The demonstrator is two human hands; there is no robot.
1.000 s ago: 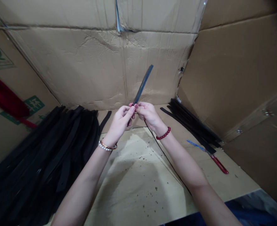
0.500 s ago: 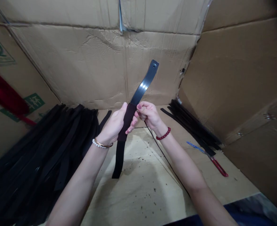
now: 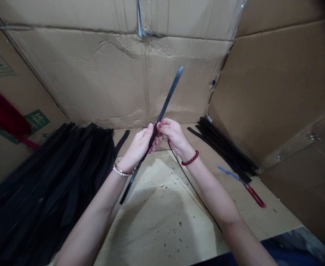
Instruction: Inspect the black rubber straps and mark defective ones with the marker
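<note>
A long black strap-like strip is held up in front of me, slanting from lower left to upper right, its narrow edge facing me. Dark wrapping covers its middle. My left hand is closed around that wrapped part, thumb on top. Against the same part, my right hand pinches at the edge; a thin dark cord runs down from it along the forearm. What exactly lies between the right fingertips is too small to make out, though the cord seems to start there.
A large heap of black strips lies at the left, a smaller stack at the back right. Scissors with red handles and blue-tipped blades rest on the right. Cardboard walls surround the cardboard surface, which carries small dark crumbs.
The strip has been turned about its length, from its broad shiny face to its narrow edge. Its lower end has swung left. Both hands stay on the wrapped middle.
</note>
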